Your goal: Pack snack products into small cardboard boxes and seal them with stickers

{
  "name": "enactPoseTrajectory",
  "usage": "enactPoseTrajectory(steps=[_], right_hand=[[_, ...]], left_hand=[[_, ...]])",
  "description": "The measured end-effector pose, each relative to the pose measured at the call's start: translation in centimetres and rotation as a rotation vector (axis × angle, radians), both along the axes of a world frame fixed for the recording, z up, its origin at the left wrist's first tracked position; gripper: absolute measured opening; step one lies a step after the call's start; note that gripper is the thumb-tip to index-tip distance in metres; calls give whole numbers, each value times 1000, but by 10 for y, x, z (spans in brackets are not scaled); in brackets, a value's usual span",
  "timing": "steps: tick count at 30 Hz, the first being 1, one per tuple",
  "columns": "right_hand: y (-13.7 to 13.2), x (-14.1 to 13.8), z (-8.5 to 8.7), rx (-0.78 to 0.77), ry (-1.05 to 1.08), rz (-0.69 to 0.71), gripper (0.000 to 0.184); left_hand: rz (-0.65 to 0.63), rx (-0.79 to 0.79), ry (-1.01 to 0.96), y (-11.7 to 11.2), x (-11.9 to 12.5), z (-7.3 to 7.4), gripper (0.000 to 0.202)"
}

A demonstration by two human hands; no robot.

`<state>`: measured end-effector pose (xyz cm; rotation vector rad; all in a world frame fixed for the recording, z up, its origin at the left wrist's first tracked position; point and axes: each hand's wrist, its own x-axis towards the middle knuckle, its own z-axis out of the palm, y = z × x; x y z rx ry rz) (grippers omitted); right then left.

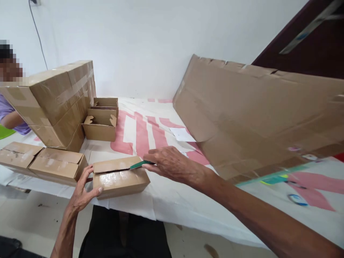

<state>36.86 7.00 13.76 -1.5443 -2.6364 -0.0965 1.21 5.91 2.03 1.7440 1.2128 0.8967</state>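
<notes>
A small brown cardboard box (122, 184) with clear tape on its top lies at the table's near edge, right in front of me. My left hand (82, 191) is closed on the box's left end, thumb on the near side and fingers behind. In my right hand (172, 163) is a slim green utility knife (138, 164), pinched between thumb and fingers. Its tip rests at the gap between the top flaps, near the right part of the box. Whether a blade is out cannot be made out.
Two similar boxes (56, 163) sit to the left. Behind them rises a stack of taped cartons (61, 96); open boxes (100, 130) stand beside it. A large cardboard sheet (255, 122) leans at right, near a tape roll (297, 200). Another person (12, 111) is at far left.
</notes>
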Motion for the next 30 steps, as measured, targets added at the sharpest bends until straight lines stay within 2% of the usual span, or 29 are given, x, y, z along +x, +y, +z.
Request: enactPoseTrajectory(steps=[3,7,10,12,14,17,21,23,24,25,27,30], right_hand=[[-5,18,4,-81,13,-3,35],[-19,33,5,-77,103,-72,31],[-31,45,-2,-67,220,-139,29],[-41,58,-13,-23,340,-198,29],[-52,72,-34,56,470,-276,30],[-73,83,-85,166,598,-386,32],[-104,71,-168,243,617,-448,33],[-115,61,-196,239,610,-462,31],[-117,56,-203,235,601,-464,29],[-118,53,-205,236,594,-463,28],[-112,45,-195,251,600,-435,27],[-89,28,-159,252,643,-307,31]], left_hand=[[4,-8,-4,3,-2,-3,68],[2,14,1,9,-4,-10,67],[-3,21,11,12,-4,-9,68],[-11,15,31,12,-4,-5,69],[-22,14,60,13,-4,-1,69],[-21,20,82,15,-4,2,76],[-70,16,80,19,-4,3,90],[-82,16,88,19,-4,4,96],[-79,11,97,19,-4,5,98],[-75,3,107,19,-4,6,101],[-76,-20,118,18,-2,10,104],[-91,-17,105,16,-1,16,106]])
